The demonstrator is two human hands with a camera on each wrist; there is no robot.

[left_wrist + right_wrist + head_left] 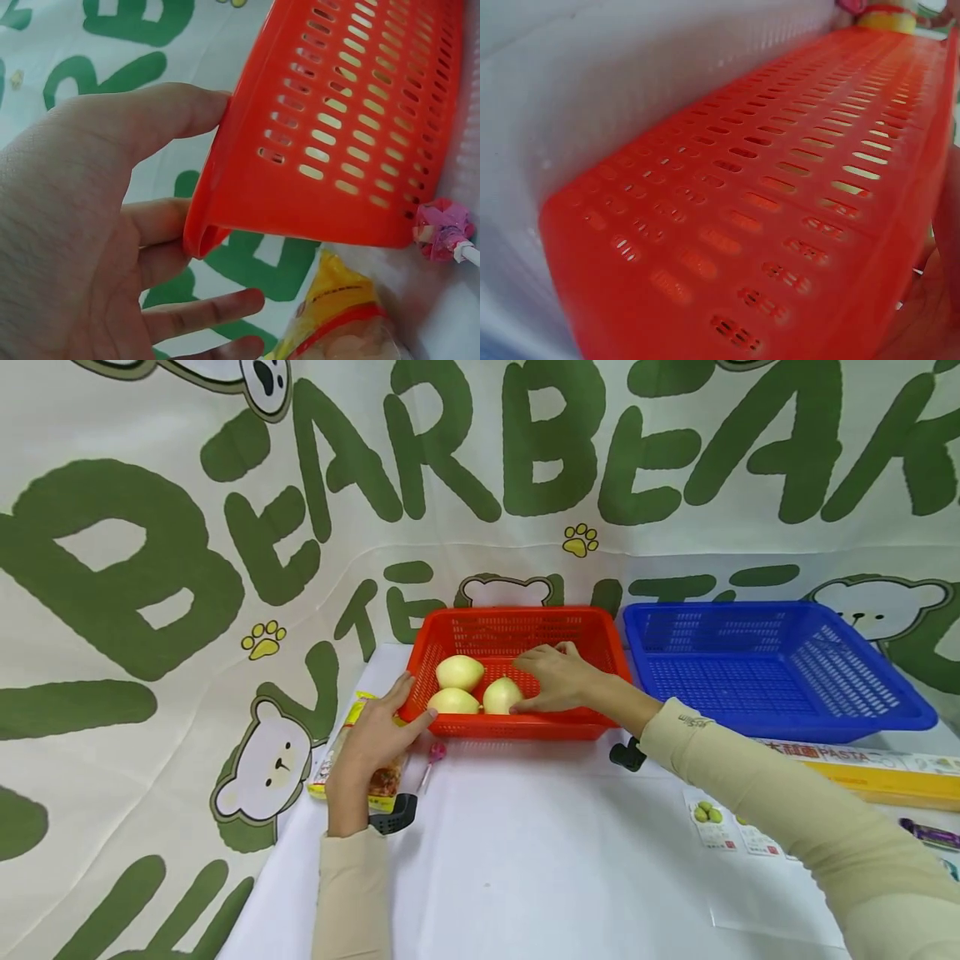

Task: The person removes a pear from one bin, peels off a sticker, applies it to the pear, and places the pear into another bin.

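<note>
In the red basket (517, 635) on the desk (540, 852), three pears (460, 672).
My left hand (375, 739) grips the basket's corner; my right hand (558, 677) rests relaxed on one pear (501, 695).

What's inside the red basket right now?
The red basket holds three pale yellow fruits. The right hand reaches in and rests against one. Whatever lies under that hand is hidden. The left hand holds the basket's near corner.
</note>
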